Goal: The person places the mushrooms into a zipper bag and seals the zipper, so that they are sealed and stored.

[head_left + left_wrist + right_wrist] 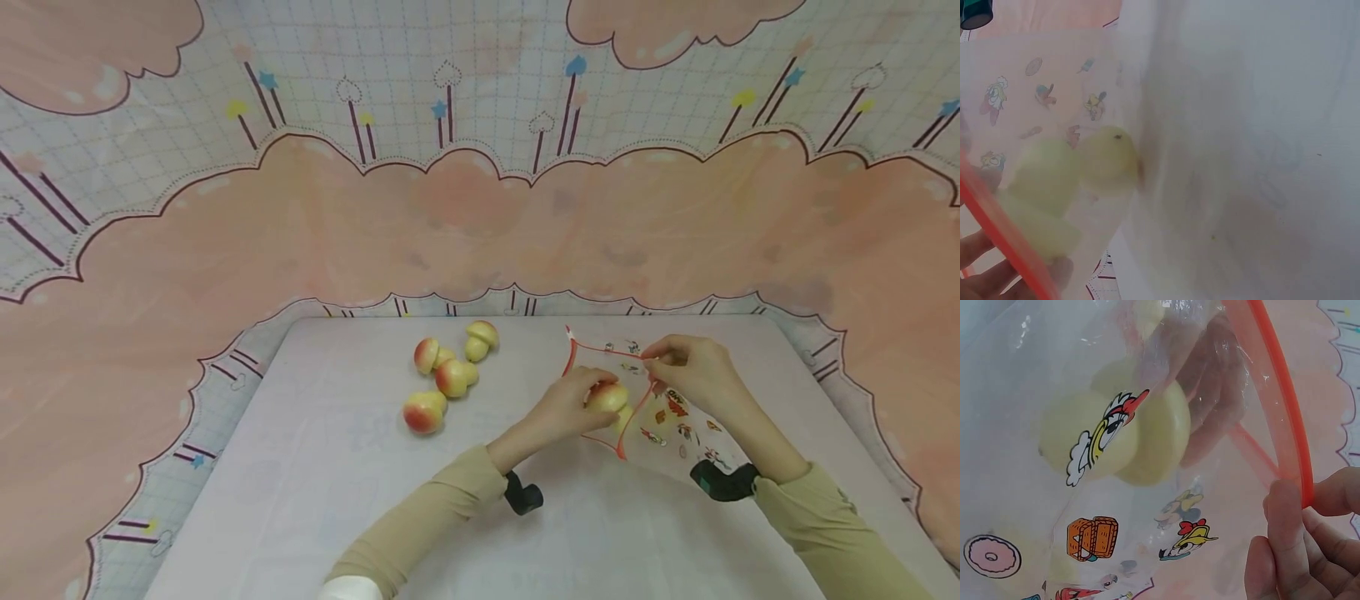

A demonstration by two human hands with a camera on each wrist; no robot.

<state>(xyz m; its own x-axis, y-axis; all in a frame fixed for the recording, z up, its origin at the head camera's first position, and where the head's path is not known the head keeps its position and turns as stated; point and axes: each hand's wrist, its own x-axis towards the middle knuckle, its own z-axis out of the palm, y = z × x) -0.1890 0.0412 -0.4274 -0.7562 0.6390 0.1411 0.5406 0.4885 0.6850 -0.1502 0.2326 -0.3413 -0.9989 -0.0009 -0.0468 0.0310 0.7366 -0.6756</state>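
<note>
My left hand (568, 402) holds a yellow mushroom-shaped piece with a reddish blush (609, 397) at the mouth of a clear zip bag (663, 446). Cartoon prints cover the bag and an orange-red strip (1288, 419) edges its opening. In the right wrist view the mushroom piece (1166, 434) shows through the plastic, with the left fingers (1213, 403) around its cap. My right hand (697, 375) pinches the strip at the bag's rim between thumb and fingers. The left wrist view is hazy through the plastic, with left fingers (991, 278) behind the strip.
Several more yellow-and-red mushroom pieces, among them a blushed one (424, 412) and a paler one (481, 340), lie left of the bag on the white table (315, 467). A patterned peach cloth (480, 225) hangs behind the table.
</note>
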